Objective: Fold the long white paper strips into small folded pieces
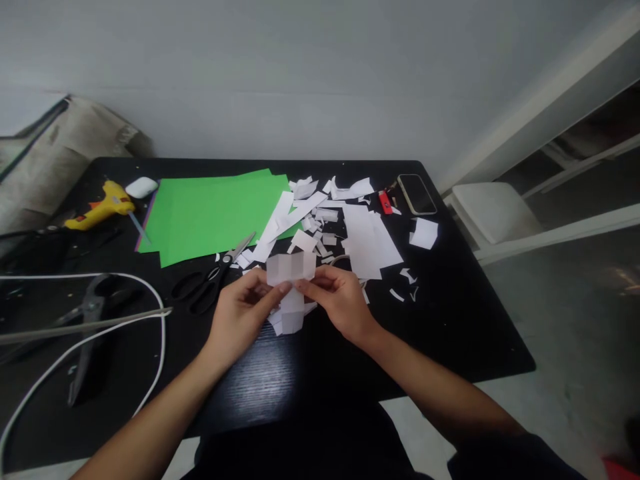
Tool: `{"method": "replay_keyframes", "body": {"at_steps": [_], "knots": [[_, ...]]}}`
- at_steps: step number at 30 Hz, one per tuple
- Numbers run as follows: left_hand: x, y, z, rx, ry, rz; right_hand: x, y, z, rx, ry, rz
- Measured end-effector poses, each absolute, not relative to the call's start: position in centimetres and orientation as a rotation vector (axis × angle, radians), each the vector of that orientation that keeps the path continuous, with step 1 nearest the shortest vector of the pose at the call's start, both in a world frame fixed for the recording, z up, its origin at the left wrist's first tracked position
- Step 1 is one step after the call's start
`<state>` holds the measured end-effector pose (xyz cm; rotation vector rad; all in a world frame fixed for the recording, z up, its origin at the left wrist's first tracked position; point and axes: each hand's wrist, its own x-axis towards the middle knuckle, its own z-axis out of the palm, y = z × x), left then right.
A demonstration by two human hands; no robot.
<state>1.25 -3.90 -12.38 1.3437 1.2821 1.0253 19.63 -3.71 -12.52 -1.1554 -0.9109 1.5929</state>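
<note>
A creased white paper piece [291,268], wide at the top with a narrower strip hanging below, is held up over the near middle of the table. My left hand [246,303] pinches it from the left, thumb in front and fingers behind. From the right, my right hand [340,299] grips the same piece, its thumb almost touching the other thumb. White paper scraps [320,227] lie scattered just beyond both hands. Black-handled scissors [213,277] rest left of my left hand, blades pointing away.
Green sheets [215,213] lie at the back left beside a yellow glue gun [107,205]. White sheets [367,240], a red object [385,202] and a phone [417,194] are on the right. A white cable [163,347] loops near large scissors [90,320]. A white stool [493,212] stands beyond the table.
</note>
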Motion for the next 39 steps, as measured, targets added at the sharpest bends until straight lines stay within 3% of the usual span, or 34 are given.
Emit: {"method": "replay_keyframes", "body": {"at_steps": [22,39], "knots": [[1.26,-3.45,-11.85,1.263,1.254,1.105,19.67,-3.55,-12.32,-1.019,-0.922,1.626],[1.37,-3.96,-12.69,1.396,1.276,1.082,19.39,-3.85,-12.76,-1.175,-1.017,1.539]]}}
